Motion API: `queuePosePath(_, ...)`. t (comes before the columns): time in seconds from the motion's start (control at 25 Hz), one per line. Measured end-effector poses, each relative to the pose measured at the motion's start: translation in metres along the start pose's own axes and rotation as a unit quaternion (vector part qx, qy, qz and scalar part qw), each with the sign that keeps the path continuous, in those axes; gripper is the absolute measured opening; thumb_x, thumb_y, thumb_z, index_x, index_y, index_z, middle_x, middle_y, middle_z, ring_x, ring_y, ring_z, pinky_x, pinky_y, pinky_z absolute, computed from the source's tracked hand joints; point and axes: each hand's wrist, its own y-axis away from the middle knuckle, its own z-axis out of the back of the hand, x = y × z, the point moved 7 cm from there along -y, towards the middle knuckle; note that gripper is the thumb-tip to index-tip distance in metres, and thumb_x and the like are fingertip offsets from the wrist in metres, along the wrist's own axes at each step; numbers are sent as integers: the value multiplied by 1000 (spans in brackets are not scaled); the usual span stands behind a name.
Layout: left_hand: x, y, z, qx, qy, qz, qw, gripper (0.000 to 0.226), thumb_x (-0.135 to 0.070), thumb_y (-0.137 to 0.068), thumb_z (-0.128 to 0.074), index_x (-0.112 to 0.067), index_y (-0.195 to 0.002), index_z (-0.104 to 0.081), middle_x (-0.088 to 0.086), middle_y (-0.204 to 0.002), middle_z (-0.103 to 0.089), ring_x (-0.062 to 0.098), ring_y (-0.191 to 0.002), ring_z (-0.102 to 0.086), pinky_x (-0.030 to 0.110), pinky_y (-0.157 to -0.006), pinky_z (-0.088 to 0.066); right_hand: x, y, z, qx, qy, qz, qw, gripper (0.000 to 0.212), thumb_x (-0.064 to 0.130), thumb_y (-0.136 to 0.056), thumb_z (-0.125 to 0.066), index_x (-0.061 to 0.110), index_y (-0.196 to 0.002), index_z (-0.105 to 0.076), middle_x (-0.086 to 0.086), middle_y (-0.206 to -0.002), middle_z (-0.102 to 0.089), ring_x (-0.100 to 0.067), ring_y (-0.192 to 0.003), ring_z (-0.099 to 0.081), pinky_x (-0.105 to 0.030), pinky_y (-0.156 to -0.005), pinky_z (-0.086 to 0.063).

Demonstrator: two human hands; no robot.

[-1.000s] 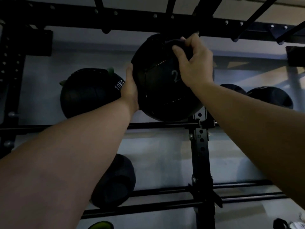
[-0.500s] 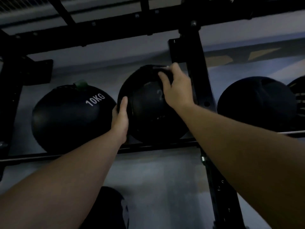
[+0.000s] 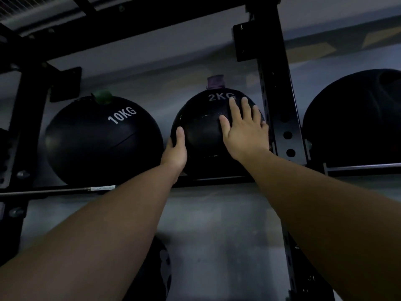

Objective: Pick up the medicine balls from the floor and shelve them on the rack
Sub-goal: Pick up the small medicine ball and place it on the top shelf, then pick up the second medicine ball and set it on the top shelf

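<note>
Right hand (image 3: 246,132) now flat on 2KG ball (image 3: 201,131)

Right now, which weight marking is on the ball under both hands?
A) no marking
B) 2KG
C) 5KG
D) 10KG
B: the ball touched by the left hand and right hand reads 2KG near its top; the 10KG ball sits untouched beside it.
</note>
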Motion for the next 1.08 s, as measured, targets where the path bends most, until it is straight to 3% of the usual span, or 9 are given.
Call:
queuePosePath(0.2, -34, 34, 9, 16, 16, -50, 998, 80, -80, -104, -48, -30, -166, -53, 2, -159, -66, 29, -145, -64, 44, -119, -51, 8, 8, 14, 5, -2, -12, 1000, 72, 64, -108, -23, 28, -169, -6, -6, -178, 2, -37, -163, -2, -60, -127, -11)
queuePosePath(0.28, -47, 46, 19, 9, 14, -73, 997, 84, -81, -99, -54, -27, -163, -58, 1, -156, -68, 25, -142, -66, 40, -118, -52, 20, 17, 24, -16, -18, -10, 1000, 75, 66, -106, -28, 28, -168, -11, -8, -178, -4, -37, -162, -7, -59, -126, -12)
queuePosePath(0.4, -61, 64, 38, 10, 7, -102, 995, 99, -88, -85, -59, -25, -162, -59, 1, -163, -65, 21, -147, -63, 44, -127, -47, 42, 35, 29, -31, -50, -10, 998, 73, 64, -105, -37, 27, -166, -19, -12, -175, -17, -37, -158, -16, -58, -123, -18)
queuePosePath(0.52, -72, 93, 65, -1, -6, -102, 995, 78, -71, -103, -61, -23, -164, -57, -3, -164, -62, 13, -144, -59, 31, -119, -42, 65, 60, 25, -18, -59, -5, 998, 71, 63, -104, -39, 28, -164, -24, -12, -171, -25, -38, -154, -23, -57, -120, -21)
queuePosePath(0.64, -75, 131, 108, -13, -45, -97, 994, 78, -72, -102, -60, -22, -163, -60, -2, -164, -64, 12, -144, -59, 29, -115, -41, 92, 99, 32, -1, -76, -15, 997, 70, 62, -104, -40, 27, -164, -26, -13, -168, -30, -39, -149, -30, -56, -119, -25)
queuePosePath(0.76, -65, 185, 151, 3, -63, -85, 994, 75, -68, -106, -59, -19, -163, -60, 1, -164, -64, 15, -148, -59, 26, -113, -39, 115, 159, 51, 33, -89, -46, 994, 70, 61, -105, -40, 26, -164, -26, -12, -167, -32, -40, -147, -33, -56, -119, -26)
queuePosePath(0.96, -23, 323, 220, 83, -60, -16, 995, 71, -64, -109, -57, -18, -164, -57, 1, -165, -61, 10, -137, -57, 21, -102, -38, 174, 320, 82, 109, -61, -126, 984, 70, 63, -106, -36, 27, -165, -23, -11, -167, -33, -39, -149, -34, -54, -120, -24)
queuePosePath(1.08, 16, 414, 258, 125, -73, 24, 989, 72, -67, -107, -58, -20, -162, -59, 2, -158, -65, 19, -142, -61, 25, -102, -43, 209, 424, 106, 135, -45, -177, 974, 68, 63, -106, -36, 26, -163, -28, -12, -165, -39, -40, -148, -37, -55, -118, -27)
